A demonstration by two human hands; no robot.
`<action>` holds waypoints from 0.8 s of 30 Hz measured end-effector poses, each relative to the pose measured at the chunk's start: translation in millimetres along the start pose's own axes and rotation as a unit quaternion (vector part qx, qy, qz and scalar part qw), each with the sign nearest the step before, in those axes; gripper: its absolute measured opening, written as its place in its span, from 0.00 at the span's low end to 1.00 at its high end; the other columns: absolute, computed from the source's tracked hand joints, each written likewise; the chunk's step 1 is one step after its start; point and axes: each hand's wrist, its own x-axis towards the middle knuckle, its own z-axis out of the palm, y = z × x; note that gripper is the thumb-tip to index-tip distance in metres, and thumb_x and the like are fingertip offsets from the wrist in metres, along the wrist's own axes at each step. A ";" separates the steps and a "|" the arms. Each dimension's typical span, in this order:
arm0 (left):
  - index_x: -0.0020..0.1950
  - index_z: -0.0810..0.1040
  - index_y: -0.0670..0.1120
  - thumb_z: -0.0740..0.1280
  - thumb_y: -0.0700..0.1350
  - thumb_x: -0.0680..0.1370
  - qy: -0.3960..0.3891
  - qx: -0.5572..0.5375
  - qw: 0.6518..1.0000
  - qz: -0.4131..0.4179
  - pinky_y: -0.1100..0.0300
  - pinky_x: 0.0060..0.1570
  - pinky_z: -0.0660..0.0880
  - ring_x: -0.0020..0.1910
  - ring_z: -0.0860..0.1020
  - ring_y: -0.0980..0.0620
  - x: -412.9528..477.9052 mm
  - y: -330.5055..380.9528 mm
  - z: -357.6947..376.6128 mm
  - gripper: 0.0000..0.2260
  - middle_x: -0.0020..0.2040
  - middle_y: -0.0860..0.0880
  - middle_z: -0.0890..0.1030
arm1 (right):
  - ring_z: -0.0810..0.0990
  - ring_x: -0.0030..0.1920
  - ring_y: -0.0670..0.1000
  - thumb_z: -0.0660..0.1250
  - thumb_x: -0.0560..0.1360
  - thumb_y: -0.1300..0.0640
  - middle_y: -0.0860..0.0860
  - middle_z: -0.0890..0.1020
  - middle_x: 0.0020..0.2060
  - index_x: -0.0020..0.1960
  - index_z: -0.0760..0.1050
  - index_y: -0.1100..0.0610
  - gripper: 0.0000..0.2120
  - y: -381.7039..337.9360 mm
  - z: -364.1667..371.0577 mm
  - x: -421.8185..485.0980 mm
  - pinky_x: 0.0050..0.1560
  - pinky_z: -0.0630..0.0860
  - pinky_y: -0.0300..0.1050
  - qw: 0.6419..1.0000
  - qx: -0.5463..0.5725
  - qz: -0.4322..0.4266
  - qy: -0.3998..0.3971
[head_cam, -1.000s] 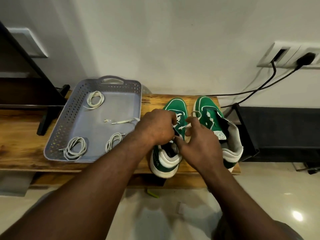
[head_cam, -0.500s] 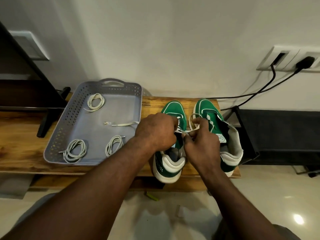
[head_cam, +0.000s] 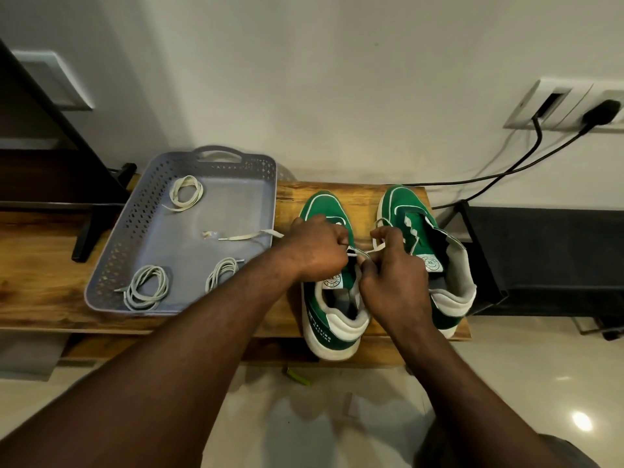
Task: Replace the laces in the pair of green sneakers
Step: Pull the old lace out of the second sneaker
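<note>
Two green sneakers with white soles stand side by side on a wooden bench (head_cam: 40, 298), toes toward the wall. My left hand (head_cam: 319, 248) rests fisted over the eyelets of the left sneaker (head_cam: 332, 329) and pinches its white lace (head_cam: 366, 252). My right hand (head_cam: 393, 275) grips the same lace just to the right, between the two shoes. The right sneaker (head_cam: 423, 231) has white lacing across its tongue. Much of the left sneaker's lacing is hidden under my hands.
A grey perforated tray (head_cam: 135, 231) sits left of the shoes, holding three coiled laces (head_cam: 147, 292) and one loose lace (head_cam: 246, 236) draped over its right rim. A black stand (head_cam: 486, 265) flanks the right. Cables (head_cam: 506, 173) run from a wall socket.
Both hands shifted slightly toward me along the left sneaker, pulling the lace taut between them. The left sneaker's tongue label now shows below my left hand.
</note>
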 end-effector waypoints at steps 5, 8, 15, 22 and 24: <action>0.37 0.76 0.49 0.75 0.50 0.76 0.027 -0.113 0.993 -0.009 0.50 0.64 0.68 0.52 0.77 0.48 -2.0 -4.2 -1.0 0.12 0.41 0.52 0.80 | 0.82 0.39 0.51 0.71 0.79 0.57 0.50 0.86 0.42 0.66 0.71 0.48 0.18 3.7 -1.7 -0.3 0.35 0.68 0.40 1.000 -0.019 -0.007 -0.003; 0.38 0.76 0.48 0.75 0.43 0.76 0.020 -0.341 0.938 -0.052 0.48 0.51 0.78 0.43 0.79 0.46 -3.7 -4.8 -4.6 0.10 0.41 0.45 0.81 | 0.83 0.40 0.53 0.71 0.79 0.55 0.51 0.86 0.42 0.65 0.71 0.46 0.17 7.9 -4.9 -1.2 0.39 0.74 0.43 0.999 -0.048 -0.009 0.019; 0.47 0.80 0.55 0.73 0.55 0.78 0.031 0.022 0.999 -0.029 0.50 0.54 0.78 0.51 0.80 0.51 -5.3 2.1 -9.4 0.06 0.46 0.55 0.82 | 0.85 0.45 0.57 0.70 0.80 0.52 0.50 0.86 0.46 0.65 0.68 0.44 0.17 -3.7 -3.8 -4.9 0.44 0.79 0.50 0.999 -0.052 0.003 0.001; 0.37 0.81 0.48 0.73 0.45 0.78 -0.022 -0.337 0.941 0.007 0.50 0.51 0.78 0.42 0.81 0.47 -25.3 4.7 -38.8 0.10 0.39 0.47 0.83 | 0.84 0.48 0.58 0.68 0.80 0.54 0.50 0.86 0.48 0.66 0.70 0.44 0.16 -8.1 -8.5 -6.2 0.45 0.82 0.54 0.994 -0.106 -0.003 0.028; 0.36 0.80 0.49 0.74 0.53 0.77 -0.007 -0.251 0.968 -0.009 0.45 0.55 0.78 0.45 0.82 0.43 -24.1 2.1 -39.3 0.13 0.41 0.45 0.84 | 0.84 0.48 0.57 0.69 0.80 0.54 0.50 0.86 0.48 0.65 0.71 0.44 0.16 -7.1 -10.0 -6.9 0.45 0.82 0.55 0.995 -0.092 0.003 0.031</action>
